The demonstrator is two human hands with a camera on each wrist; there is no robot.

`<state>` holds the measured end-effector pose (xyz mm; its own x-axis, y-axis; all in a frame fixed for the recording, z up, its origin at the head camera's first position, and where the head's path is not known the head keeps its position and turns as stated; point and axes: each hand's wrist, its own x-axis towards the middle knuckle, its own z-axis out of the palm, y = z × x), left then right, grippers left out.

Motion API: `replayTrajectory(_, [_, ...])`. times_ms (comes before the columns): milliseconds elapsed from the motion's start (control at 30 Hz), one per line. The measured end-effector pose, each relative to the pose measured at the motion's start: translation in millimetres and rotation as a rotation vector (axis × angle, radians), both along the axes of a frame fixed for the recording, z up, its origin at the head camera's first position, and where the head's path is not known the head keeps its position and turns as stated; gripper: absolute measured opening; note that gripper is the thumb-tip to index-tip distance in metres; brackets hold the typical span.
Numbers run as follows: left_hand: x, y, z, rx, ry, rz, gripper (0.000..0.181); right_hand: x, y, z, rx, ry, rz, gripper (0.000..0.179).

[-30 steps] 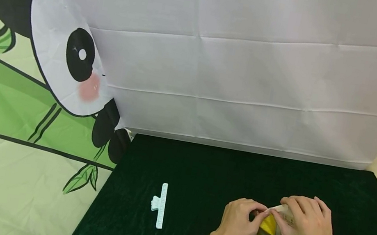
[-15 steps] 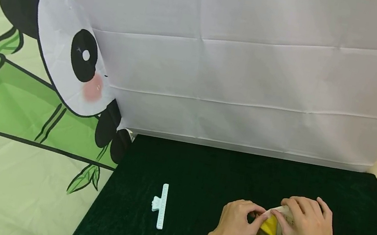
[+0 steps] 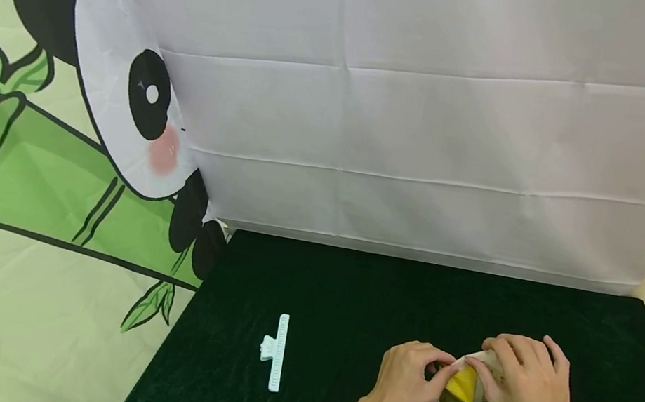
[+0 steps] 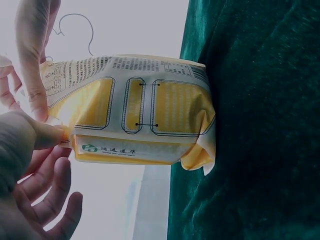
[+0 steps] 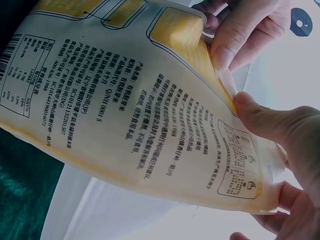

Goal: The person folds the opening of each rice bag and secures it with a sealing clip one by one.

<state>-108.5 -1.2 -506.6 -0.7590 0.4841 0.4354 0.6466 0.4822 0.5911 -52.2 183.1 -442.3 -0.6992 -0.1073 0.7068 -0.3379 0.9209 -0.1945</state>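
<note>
A yellow and white food packet (image 3: 461,389) with printed panels stands on the dark green cloth. Its upper corner is pinched by my left hand (image 3: 408,385), thumb against the forefinger. My right hand (image 3: 528,388) holds the packet's top edge from the other side, its thumb close to the left thumb. In the left wrist view, the packet (image 4: 135,97) shows yellow see-through-looking windows and a green logo. Rows of black print cover the packet (image 5: 125,100) in the right wrist view, where the right thumb and fingers grip its end. The contents cannot be made out.
A pale blue clip (image 3: 277,353) with a long ruled bar lies left of the hands on the green cloth (image 3: 358,292). Behind the table hangs a white sheet (image 3: 437,128). A panda-printed cloth (image 3: 111,87) covers the left side.
Both hands keep their hold on the packet's top, with barely any shift. The background has slid slightly right in the head view, as the camera turned a little.
</note>
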Motion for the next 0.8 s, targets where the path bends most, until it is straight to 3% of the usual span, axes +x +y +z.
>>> replayTrajectory(233, [-0.4,0.7,0.9,0.042,0.072,0.014,0.017,0.1,-1,4.8,0.032,-0.002,0.006,0.080])
replayTrajectory(500, [-2.4,3.1,-5.5,0.048,0.068,0.013,0.018,0.1,-1,-2.9,0.116,0.026,0.021,0.081])
replayTrajectory(633, [-2.0,4.8,-10.1,0.034,0.057,0.015,0.019,0.8,-1,-9.4,0.180,-0.012,0.056,0.022])
replayTrajectory(667, [-1.8,5.2,-11.3,0.030,0.056,0.016,0.019,0.9,-2,-10.9,0.194,-0.023,0.062,0.017])
replayTrajectory(733, [-1.5,6.0,-13.6,0.022,0.053,0.021,0.019,0.6,-4,-13.8,0.212,-0.042,0.076,0.040])
replayTrajectory(800, [-1.0,6.6,-16.2,0.014,0.049,0.025,0.019,-0.7,-6,-17.8,0.224,-0.040,0.086,0.041])
